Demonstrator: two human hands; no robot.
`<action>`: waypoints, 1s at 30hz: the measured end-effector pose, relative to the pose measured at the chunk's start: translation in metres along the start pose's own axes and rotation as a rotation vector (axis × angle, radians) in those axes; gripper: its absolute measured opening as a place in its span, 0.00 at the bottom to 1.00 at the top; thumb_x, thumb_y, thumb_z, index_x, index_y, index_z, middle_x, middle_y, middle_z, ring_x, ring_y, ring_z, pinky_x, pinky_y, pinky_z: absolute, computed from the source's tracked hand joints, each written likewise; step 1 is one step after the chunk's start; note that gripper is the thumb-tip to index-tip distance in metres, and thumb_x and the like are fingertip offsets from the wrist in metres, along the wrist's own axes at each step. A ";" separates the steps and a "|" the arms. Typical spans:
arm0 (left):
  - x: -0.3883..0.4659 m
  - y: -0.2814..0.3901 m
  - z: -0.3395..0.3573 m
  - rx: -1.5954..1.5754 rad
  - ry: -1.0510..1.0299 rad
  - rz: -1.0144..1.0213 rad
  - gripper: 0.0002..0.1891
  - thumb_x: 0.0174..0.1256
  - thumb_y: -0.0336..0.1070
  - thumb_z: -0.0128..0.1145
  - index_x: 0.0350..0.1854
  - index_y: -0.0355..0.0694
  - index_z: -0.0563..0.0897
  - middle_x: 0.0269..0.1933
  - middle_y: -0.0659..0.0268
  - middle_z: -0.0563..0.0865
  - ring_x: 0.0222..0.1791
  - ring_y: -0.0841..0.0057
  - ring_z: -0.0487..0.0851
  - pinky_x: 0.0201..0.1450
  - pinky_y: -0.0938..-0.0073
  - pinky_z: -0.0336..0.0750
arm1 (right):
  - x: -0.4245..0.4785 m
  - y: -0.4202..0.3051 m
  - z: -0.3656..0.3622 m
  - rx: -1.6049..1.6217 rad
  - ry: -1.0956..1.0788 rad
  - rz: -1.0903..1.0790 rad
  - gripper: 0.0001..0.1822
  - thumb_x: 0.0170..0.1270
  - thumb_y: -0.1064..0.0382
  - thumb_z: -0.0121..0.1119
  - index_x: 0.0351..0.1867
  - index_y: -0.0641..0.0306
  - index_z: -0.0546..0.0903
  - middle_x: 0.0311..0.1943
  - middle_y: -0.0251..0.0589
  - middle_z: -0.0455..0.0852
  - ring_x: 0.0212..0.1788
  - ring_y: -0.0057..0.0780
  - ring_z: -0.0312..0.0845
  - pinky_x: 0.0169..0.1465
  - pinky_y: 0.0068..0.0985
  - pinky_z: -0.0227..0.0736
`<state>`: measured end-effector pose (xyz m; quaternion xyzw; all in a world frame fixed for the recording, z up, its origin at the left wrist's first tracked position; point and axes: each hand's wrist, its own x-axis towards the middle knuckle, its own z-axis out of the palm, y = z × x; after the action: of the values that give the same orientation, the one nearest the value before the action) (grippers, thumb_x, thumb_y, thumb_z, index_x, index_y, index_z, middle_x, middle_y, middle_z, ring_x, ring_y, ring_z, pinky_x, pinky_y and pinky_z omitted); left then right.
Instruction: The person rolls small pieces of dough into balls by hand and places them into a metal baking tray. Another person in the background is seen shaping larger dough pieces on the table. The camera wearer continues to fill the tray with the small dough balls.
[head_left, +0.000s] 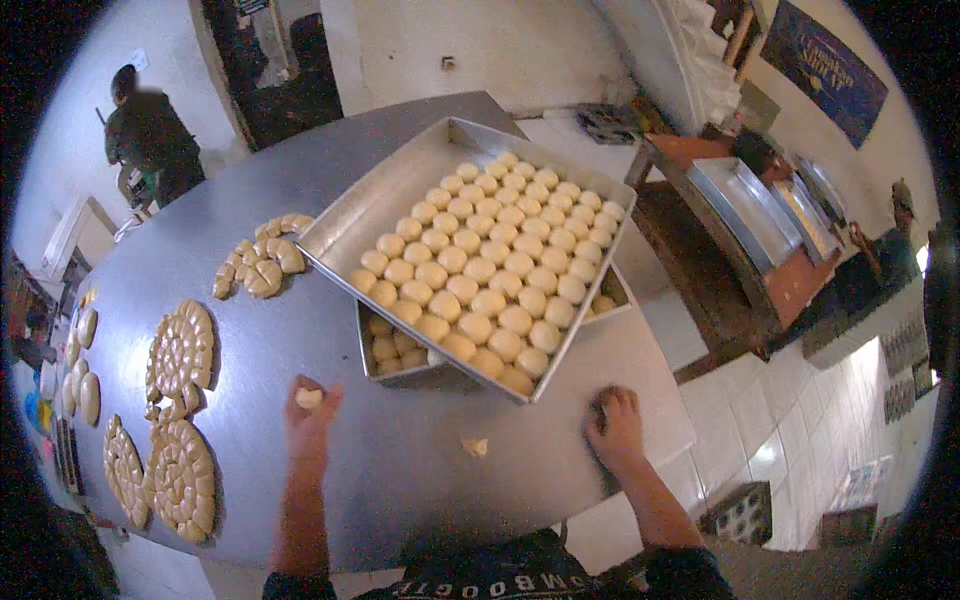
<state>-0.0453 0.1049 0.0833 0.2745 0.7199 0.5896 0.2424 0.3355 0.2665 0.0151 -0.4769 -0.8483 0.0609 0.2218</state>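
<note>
My left hand is closed around a small piece of pale dough above the metal table. To the right, my right hand is at the table's edge with its fingers curled; whether it holds anything cannot be told. Between my hands lies a small dough scrap. Beyond them, a metal tray with rows of round dough balls sits askew on top of another tray, which also holds dough balls. The far-left part of the upper tray is bare.
Coiled clusters of cut dough pieces lie at the left, with a smaller group near the tray and oval dough pieces farther left. A person stands beyond the table. At the right, a wooden table bears more metal trays.
</note>
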 end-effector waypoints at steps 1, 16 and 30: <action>0.005 0.006 -0.010 -0.100 0.071 0.020 0.10 0.56 0.32 0.58 0.28 0.45 0.67 0.24 0.78 0.66 0.24 0.88 0.63 0.27 0.83 0.60 | -0.001 0.006 -0.021 0.086 -0.019 0.037 0.10 0.46 0.69 0.55 0.33 0.67 0.75 0.39 0.52 0.76 0.49 0.48 0.68 0.52 0.36 0.66; 0.017 -0.007 -0.023 -0.588 -0.002 -0.234 0.09 0.62 0.39 0.50 0.39 0.43 0.68 0.35 0.67 0.71 0.33 0.77 0.71 0.37 0.78 0.69 | 0.440 -0.108 -0.018 0.593 0.694 -0.155 0.19 0.57 0.65 0.54 0.50 0.65 0.69 0.44 0.46 0.78 0.41 0.38 0.74 0.46 0.27 0.68; -0.028 0.015 0.018 -0.504 -0.669 -0.336 0.25 0.67 0.47 0.45 0.61 0.35 0.64 0.55 0.60 0.75 0.57 0.71 0.71 0.61 0.68 0.62 | 0.135 -0.205 -0.047 0.682 -0.548 -0.833 0.21 0.61 0.61 0.49 0.56 0.65 0.67 0.50 0.51 0.74 0.56 0.50 0.66 0.60 0.38 0.60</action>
<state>-0.0113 0.1012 0.0957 0.2615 0.4704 0.5778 0.6135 0.1354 0.2648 0.1645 0.0267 -0.9227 0.3581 0.1406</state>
